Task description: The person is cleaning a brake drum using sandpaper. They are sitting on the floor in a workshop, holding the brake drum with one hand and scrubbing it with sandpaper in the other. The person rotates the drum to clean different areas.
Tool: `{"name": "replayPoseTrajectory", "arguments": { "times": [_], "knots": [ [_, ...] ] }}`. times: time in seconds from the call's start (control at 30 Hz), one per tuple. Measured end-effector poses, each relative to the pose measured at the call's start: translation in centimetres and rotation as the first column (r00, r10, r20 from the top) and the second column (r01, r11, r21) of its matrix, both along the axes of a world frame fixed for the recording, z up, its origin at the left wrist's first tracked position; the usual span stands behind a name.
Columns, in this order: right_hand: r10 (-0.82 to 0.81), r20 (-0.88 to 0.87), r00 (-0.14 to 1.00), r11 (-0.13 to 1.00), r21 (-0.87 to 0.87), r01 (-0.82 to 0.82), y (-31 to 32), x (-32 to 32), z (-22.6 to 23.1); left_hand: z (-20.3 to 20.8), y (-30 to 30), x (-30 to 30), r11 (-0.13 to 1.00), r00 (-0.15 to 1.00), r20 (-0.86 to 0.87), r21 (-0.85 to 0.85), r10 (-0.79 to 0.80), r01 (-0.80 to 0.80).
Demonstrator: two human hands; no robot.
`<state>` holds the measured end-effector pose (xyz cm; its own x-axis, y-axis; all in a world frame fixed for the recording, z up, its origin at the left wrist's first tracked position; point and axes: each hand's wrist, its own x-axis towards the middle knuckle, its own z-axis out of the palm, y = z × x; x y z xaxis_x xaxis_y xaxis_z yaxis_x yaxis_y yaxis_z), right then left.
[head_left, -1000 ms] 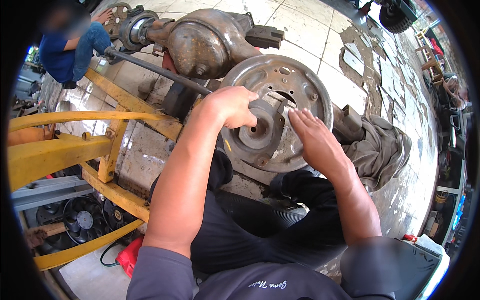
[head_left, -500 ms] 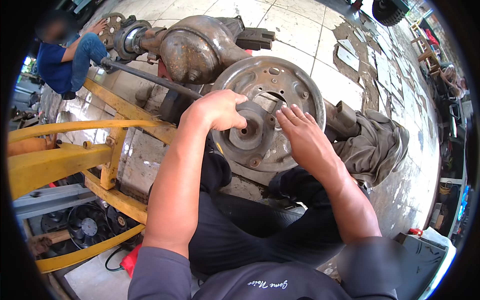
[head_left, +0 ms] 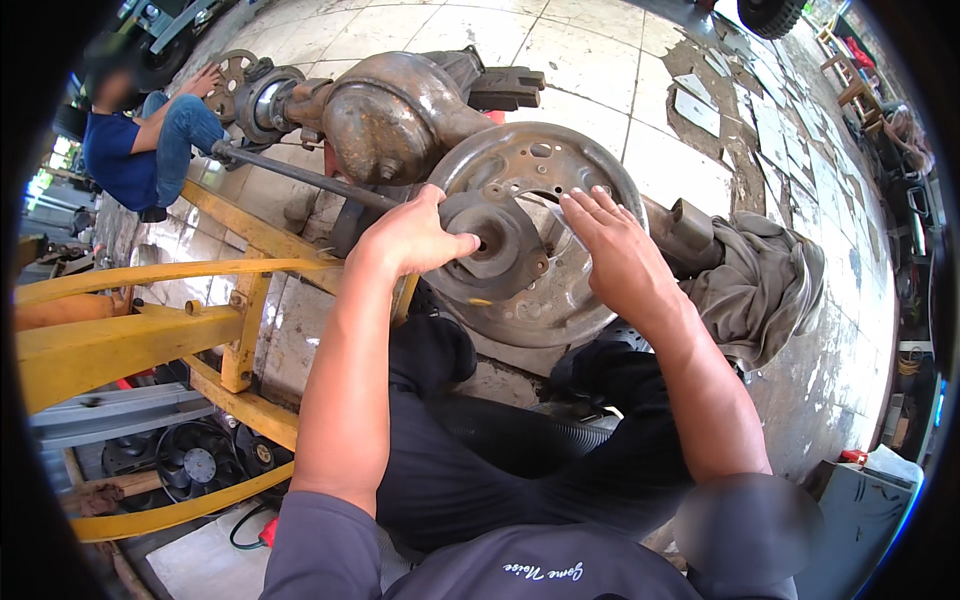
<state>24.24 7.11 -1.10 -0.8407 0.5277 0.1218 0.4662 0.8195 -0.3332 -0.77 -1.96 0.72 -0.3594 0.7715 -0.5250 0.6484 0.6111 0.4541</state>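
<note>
My left hand [head_left: 412, 238] grips a rusty flanged hub [head_left: 515, 233], its thumb across the face near the centre hole. The other fingers are partly hidden behind it. The hub sits in front of a large round brake backing plate [head_left: 590, 310], off to the plate's left side. A long steel shaft [head_left: 310, 180] runs from the upper left toward my left hand; whether it joins the hub is hidden. My right hand [head_left: 625, 255] is open, fingers straight and together, against the right part of the backing plate, beside its large opening.
Behind the plate lies a rusty axle housing [head_left: 385, 115]. A yellow metal frame [head_left: 130, 340] stands left, with a black fan [head_left: 195, 460] below. Cloth [head_left: 755, 285] drapes the housing's right end. Another person [head_left: 125, 150] squats at far left. Broken tiles [head_left: 695, 110] lie far right.
The flanged hub has turned counterclockwise and risen slightly against the plate, with my left hand on it. My right hand has slid a little up and right along the plate.
</note>
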Motion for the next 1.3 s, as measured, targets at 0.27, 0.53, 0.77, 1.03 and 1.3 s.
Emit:
{"name": "replayPoseTrajectory", "arguments": {
  "times": [0.27, 0.53, 0.77, 1.03, 1.3],
  "knots": [
    [0.140, -0.118, 0.983, 0.988, 0.076, -0.131, 0.8, -4.2, -2.5, 0.1, 0.3, 0.3, 0.988, 0.991, 0.013, 0.087, -0.131, 0.129],
    [0.052, -0.019, 0.998, 0.998, -0.041, -0.053, 1.9, -1.1, -1.3, -0.8, 0.4, -0.8, 0.993, 0.983, 0.143, 0.052, -0.113, 0.106],
    [0.066, -0.065, 0.996, 0.987, -0.145, -0.075, 0.9, -0.7, 0.2, -1.7, 0.4, -1.3, 0.988, 0.979, 0.131, 0.000, -0.156, 0.157],
    [0.020, -0.078, 0.997, 0.980, -0.196, -0.035, 0.8, -0.1, 0.8, -0.9, 1.3, 0.4, 0.962, 0.956, 0.162, 0.166, -0.243, 0.216],
    [-0.129, -0.014, 0.992, 0.964, -0.236, 0.122, 0.8, 0.6, 1.4, -0.9, 0.7, -0.8, 0.988, 0.987, 0.126, 0.135, -0.096, 0.079]
  ]
}}
